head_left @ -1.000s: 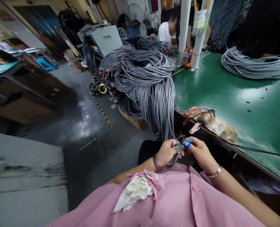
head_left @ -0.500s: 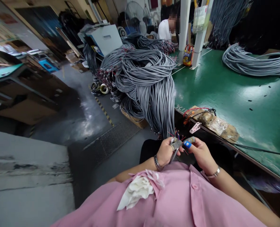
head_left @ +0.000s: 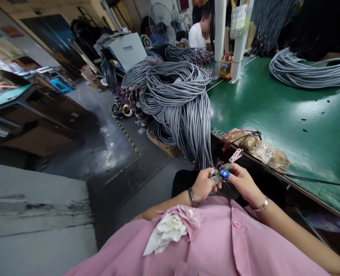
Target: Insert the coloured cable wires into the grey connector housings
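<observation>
Close to my lap, my left hand (head_left: 204, 184) is closed around the end of a grey cable, whose thin red and dark wires (head_left: 219, 165) fan out above the fingers. My right hand (head_left: 241, 181) meets it there, thumb and forefinger pinched at the same wires; a blue covering wraps the thumb tip, and grey wraps cover other fingertips. The exact wire in the pinch is hidden. Just beyond my hands hangs a large bundle of grey cables (head_left: 187, 111). A pink clip (head_left: 235, 155) sits at the table edge above my right hand.
The green table (head_left: 244, 107) runs along the right, with a wooden block (head_left: 263, 151) carrying wires on its edge. Another cable coil (head_left: 307, 73) lies farther back. A white post (head_left: 220, 34) rises from the table. Beyond it is a co-worker (head_left: 197, 35). A grey surface (head_left: 37, 207) stands at left.
My right hand has moved slightly left, closer to my left hand, with its thumb now over the left fingers' wires. The camera view has shifted a little.
</observation>
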A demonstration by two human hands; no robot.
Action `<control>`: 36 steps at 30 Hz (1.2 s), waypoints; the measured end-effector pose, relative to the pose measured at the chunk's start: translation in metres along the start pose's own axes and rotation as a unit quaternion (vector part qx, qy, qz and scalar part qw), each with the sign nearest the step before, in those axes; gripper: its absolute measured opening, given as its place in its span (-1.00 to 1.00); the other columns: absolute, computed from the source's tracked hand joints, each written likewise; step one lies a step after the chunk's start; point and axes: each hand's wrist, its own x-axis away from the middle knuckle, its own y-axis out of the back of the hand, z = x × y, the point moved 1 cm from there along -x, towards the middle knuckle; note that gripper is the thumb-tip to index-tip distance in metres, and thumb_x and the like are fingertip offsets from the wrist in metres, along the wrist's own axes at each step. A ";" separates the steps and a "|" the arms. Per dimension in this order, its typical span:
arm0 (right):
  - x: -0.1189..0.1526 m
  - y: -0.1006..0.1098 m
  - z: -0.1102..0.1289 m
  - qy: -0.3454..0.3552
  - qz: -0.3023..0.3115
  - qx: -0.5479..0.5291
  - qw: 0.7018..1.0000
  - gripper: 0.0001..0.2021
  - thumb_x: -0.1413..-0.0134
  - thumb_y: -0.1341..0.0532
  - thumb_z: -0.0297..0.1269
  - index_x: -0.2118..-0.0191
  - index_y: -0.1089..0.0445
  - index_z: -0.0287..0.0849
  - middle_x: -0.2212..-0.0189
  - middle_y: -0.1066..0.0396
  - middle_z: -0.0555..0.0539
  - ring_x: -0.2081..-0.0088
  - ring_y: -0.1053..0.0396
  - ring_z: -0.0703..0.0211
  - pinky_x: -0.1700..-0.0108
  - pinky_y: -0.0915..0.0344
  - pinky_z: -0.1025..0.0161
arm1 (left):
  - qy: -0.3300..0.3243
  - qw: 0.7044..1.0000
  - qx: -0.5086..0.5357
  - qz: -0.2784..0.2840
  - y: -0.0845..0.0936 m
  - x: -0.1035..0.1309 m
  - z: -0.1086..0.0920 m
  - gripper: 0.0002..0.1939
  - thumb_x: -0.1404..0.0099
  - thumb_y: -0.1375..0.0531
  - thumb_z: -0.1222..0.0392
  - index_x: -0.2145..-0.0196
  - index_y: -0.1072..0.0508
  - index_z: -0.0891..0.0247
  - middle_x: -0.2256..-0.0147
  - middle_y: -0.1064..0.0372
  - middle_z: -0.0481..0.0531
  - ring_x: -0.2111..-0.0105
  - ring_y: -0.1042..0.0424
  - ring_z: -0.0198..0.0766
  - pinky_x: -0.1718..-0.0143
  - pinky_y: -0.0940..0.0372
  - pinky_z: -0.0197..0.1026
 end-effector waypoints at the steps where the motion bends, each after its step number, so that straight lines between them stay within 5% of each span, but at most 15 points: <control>1: 0.000 -0.002 0.000 0.002 -0.005 0.001 1.000 -0.76 0.03 -0.31 -0.12 0.32 -0.39 -0.18 0.45 -0.42 -0.02 0.44 -0.31 0.23 0.36 -0.25 0.27 | -0.004 1.000 -0.011 0.004 -0.001 0.000 0.000 -0.69 -0.11 -0.25 0.01 0.53 -0.35 0.32 0.64 -0.32 -0.05 0.72 -0.18 -0.47 0.69 -0.01 -0.38; 8: 0.005 -0.010 -0.008 -0.021 -0.079 -0.059 0.995 -0.76 0.04 -0.30 -0.10 0.43 -0.35 -0.17 0.60 -0.34 0.04 0.57 -0.21 0.31 0.50 -0.13 0.33 | -0.024 0.999 0.005 -0.025 -0.004 0.002 -0.002 -0.66 -0.13 -0.24 -0.03 0.54 -0.34 0.31 0.63 -0.34 -0.04 0.71 -0.21 -0.45 0.67 -0.04 -0.35; 13: 0.008 -0.016 -0.010 -0.033 -0.061 -0.138 0.988 -0.77 0.00 -0.29 -0.12 0.44 -0.31 -0.16 0.62 -0.32 0.04 0.57 -0.18 0.31 0.49 -0.11 0.33 | -0.035 0.997 0.035 -0.051 -0.006 0.002 -0.002 -0.65 -0.13 -0.25 -0.04 0.54 -0.35 0.33 0.61 -0.35 -0.03 0.71 -0.19 -0.47 0.67 -0.03 -0.37; 24: 0.004 -0.002 -0.022 -0.034 -0.141 -0.168 0.975 -0.77 0.09 -0.33 -0.21 0.52 -0.28 -0.15 0.63 -0.18 0.10 0.57 -0.08 0.32 0.47 -0.10 0.31 | -0.017 0.990 0.079 -0.112 0.003 -0.002 0.000 -0.73 -0.11 -0.25 0.03 0.47 -0.32 0.29 0.64 -0.32 -0.10 0.73 -0.19 -0.47 0.70 0.01 -0.38; 31: -0.002 0.019 -0.027 -0.047 -0.161 -0.252 0.953 -0.70 -0.05 -0.19 0.04 0.38 -0.37 -0.13 0.50 -0.29 0.00 0.53 -0.18 0.26 0.46 -0.22 0.28 | -0.002 0.995 0.072 -0.075 0.005 0.000 -0.006 -0.69 -0.09 -0.26 0.02 0.51 -0.29 0.29 0.65 -0.31 -0.10 0.74 -0.17 -0.49 0.70 0.01 -0.38; 36: -0.015 0.038 -0.024 -0.062 -0.133 -0.234 0.961 -0.55 -0.04 -0.11 0.19 0.32 -0.42 -0.13 0.39 -0.40 -0.06 0.50 -0.25 0.26 0.47 -0.24 0.29 | 0.035 0.997 0.058 0.024 0.002 -0.008 -0.021 -0.67 -0.04 -0.30 0.01 0.52 -0.29 0.31 0.67 -0.31 -0.08 0.77 -0.15 -0.50 0.74 0.05 -0.40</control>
